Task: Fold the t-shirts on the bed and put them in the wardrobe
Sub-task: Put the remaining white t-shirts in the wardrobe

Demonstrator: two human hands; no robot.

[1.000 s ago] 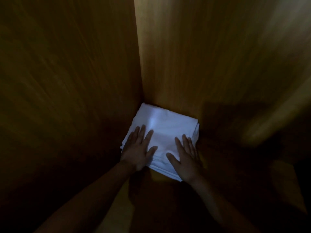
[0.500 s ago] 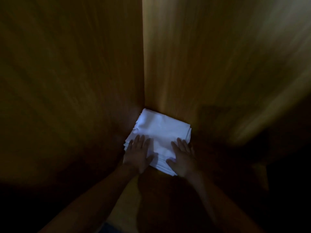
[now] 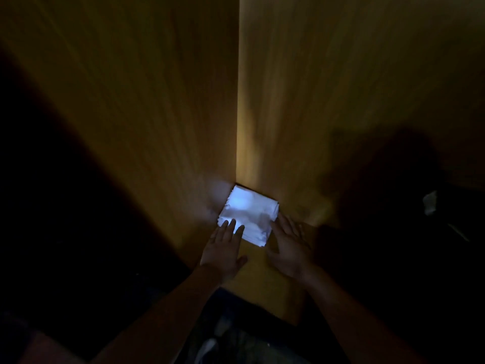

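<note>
Moved since a second ago: both hands are drawn back toward the near edge. The left hand [image 3: 223,252] is down to fingertips on the stack [image 3: 249,214]; the right hand [image 3: 290,254] is off the top and at the stack's right side. The stack is unshifted in its corner.

1. Left wall [image 3: 157,127]: wood panel inside the wardrobe, dark toward the near left. It meets the back wall at a vertical seam directly above the stack.
2. Left hand: palm down, fingers straight and slightly spread, gripping nothing. The tips rest on the stack's near-left corner, likely a last press to flatten the top layer.
3. Stack: folded white t-shirts, several layers showing at the near edge. It lies flat on the shelf [image 3: 265,279], pushed into the far corner where the two walls meet. This probably keeps the pile square against both panels and leaves shelf free to the right. The top is overexposed, so detail is lost.
4. Right hand: fingers extended and loosely open, holding nothing, just beside the stack's right edge. Contact cannot be told. It is likely squaring that edge or letting go.
5. Back wall [image 3: 315,114]: same wood, shadowed at right.
6. Pale object [image 3: 430,203]: far right, in deep shadow, unidentifiable.

Writing, brands, labels: none legible; no print or tag shows on the shirts.
</note>
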